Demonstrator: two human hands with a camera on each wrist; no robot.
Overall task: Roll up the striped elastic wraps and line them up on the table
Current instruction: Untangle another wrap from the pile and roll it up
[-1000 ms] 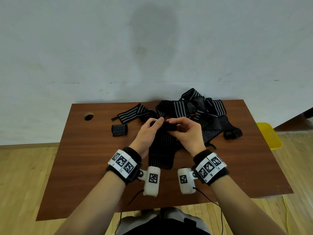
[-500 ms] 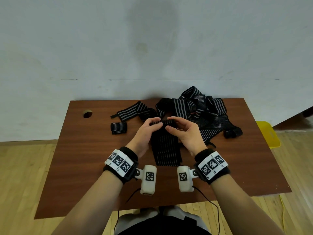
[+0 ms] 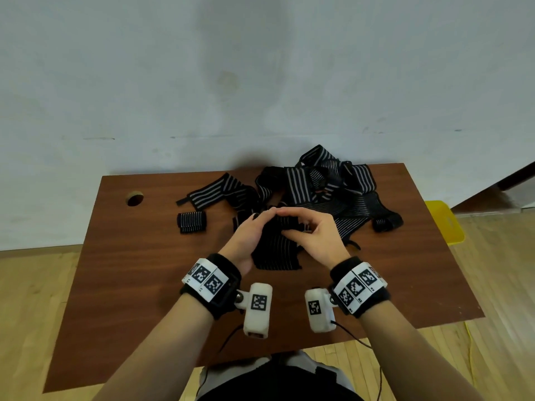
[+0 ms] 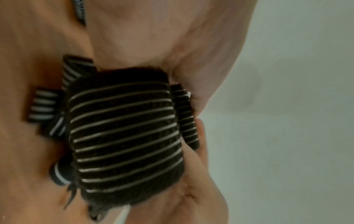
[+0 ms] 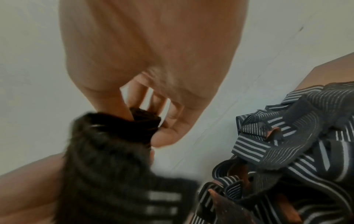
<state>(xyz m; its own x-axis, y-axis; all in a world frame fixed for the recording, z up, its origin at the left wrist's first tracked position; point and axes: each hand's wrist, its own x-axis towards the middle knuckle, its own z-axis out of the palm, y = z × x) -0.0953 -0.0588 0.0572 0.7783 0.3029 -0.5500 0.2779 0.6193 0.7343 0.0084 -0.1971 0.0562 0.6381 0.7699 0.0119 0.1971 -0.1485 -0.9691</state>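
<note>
Both hands hold one black wrap with thin white stripes (image 3: 276, 250) above the middle of the brown table (image 3: 139, 256). My left hand (image 3: 252, 230) grips its rolled top end from the left, and my right hand (image 3: 304, 227) pinches the same end from the right. The loose tail hangs down toward me. In the left wrist view the striped wrap (image 4: 124, 133) fills the centre. The right wrist view shows my thumb and fingers pinching the rolled end (image 5: 145, 119). One finished roll (image 3: 191, 222) lies at the left. A tangled pile of wraps (image 3: 327, 186) sits behind the hands.
One flat wrap (image 3: 214, 192) lies loose at the back left. A round cable hole (image 3: 135, 198) is near the table's far left corner. A yellow object (image 3: 443, 221) stands on the wooden floor off the right edge. A pale wall rises behind the table.
The hands have turned the wrap's top end over, so the hanging tail is shorter. The fingertips of both hands have come together above the roll.
</note>
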